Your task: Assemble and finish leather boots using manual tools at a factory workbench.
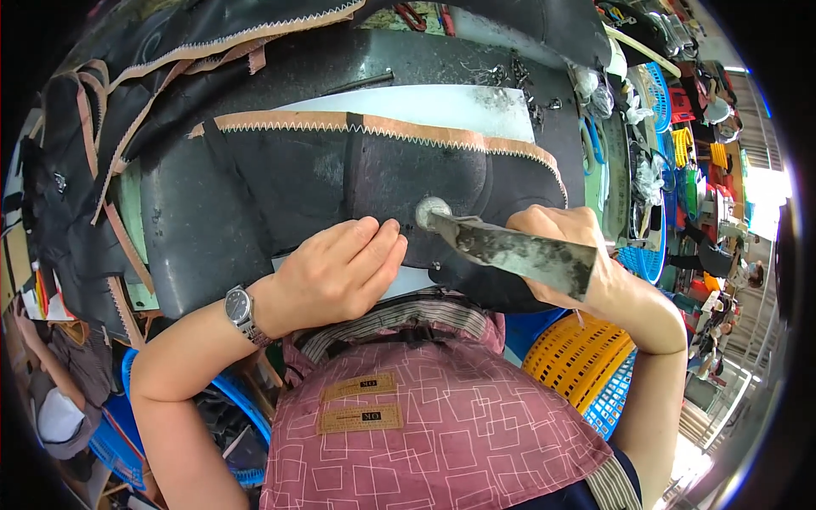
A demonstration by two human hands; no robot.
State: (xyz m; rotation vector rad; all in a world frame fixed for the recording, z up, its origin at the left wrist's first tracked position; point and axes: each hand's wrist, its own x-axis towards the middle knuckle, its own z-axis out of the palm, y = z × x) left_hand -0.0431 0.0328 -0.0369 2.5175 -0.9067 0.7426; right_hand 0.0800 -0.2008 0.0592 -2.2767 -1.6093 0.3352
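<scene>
A black leather-like panel [297,183] lies before me, its far edge bound with a tan strip [408,129] in white zigzag stitching. My right hand [561,228] is closed around a hammer [518,255] with a round metal face and a broad, worn flat peen; its handle is hidden. The round face is over the panel's near part, touching it or very close. Just left of it, my left hand [344,270] has fingers and thumb pressed together at the panel's near edge. What they pinch, if anything, is hidden.
Under the panel is a white sheet [476,104] on a dark work surface [183,255]. More black pieces with tan zigzag edging [246,34] are heaped at the far left. A thin rod [361,82] lies beyond. Yellow [578,353] and blue baskets stand below; other people work at both sides.
</scene>
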